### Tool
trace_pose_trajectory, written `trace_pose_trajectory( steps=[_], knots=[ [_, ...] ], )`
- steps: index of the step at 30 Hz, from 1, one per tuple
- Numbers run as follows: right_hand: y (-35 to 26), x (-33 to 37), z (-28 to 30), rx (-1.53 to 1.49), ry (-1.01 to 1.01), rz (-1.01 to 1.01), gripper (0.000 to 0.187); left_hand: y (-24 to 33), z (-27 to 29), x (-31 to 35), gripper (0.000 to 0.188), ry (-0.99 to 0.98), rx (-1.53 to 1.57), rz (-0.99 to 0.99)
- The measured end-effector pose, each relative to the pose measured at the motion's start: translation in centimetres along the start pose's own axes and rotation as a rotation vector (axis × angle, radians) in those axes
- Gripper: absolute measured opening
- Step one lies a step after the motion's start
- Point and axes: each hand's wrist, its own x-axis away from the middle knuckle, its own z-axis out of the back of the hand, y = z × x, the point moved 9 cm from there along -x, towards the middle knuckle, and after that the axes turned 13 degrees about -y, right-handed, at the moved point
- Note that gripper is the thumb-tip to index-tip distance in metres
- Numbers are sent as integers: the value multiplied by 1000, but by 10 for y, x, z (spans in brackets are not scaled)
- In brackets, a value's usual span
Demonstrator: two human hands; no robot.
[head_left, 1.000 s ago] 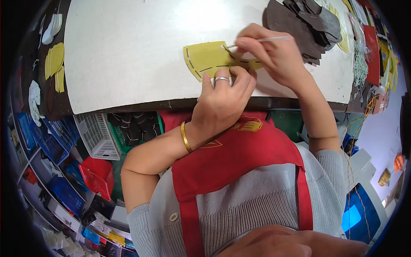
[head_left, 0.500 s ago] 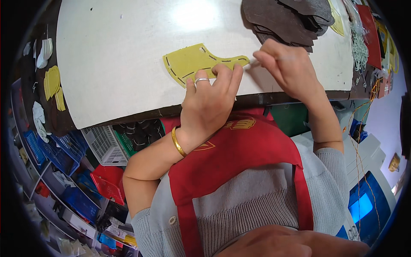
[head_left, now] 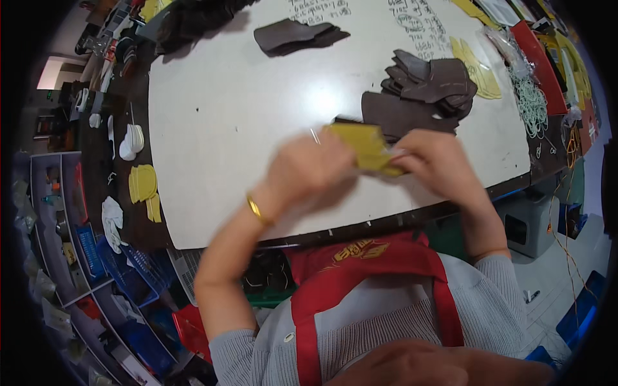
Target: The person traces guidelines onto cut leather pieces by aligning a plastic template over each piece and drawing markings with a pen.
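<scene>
A yellow pattern template [head_left: 364,145] is held up off the white tabletop between my hands, tilted and partly blurred. My left hand [head_left: 309,164] is closed on its left end, smeared by motion, with the ring finger hidden. At the lower right end, my right hand [head_left: 434,161] pinches the template between thumb and fingers; whether it also holds a thin tool I cannot make out. A dark edge shows just behind the template's top. Beyond the right hand lies a pile of dark brown leather pieces [head_left: 412,112].
More dark leather pieces [head_left: 296,37] lie at the table's far side. Yellow templates [head_left: 475,71] sit at the right, beside pale green cord [head_left: 533,106] and a red folder [head_left: 539,64]. Further yellow pieces [head_left: 143,183] and a white glove [head_left: 112,222] are at the left edge.
The template lay flat under my left hand, with my right hand at its narrow tip. Now it is lifted, turned and held by both hands. The view has shifted, showing more of the table.
</scene>
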Motion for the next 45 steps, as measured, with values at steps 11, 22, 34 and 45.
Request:
trace_pose_trajectory(
  steps=[11,22,34,45],
  knots=[
    [49,39,63,-48,251,-222,13,-190,-52,-34,56,-344,-252,529],
    [44,12,36,-382,272,-142,17,-18,-29,53,39,-210,-193,507],
    [18,16,-11,-592,237,52,17,81,-32,54,31,41,65,401],
    [-14,-6,-91,-214,-309,18,19,88,-19,117,23,168,162,543]
  ],
)
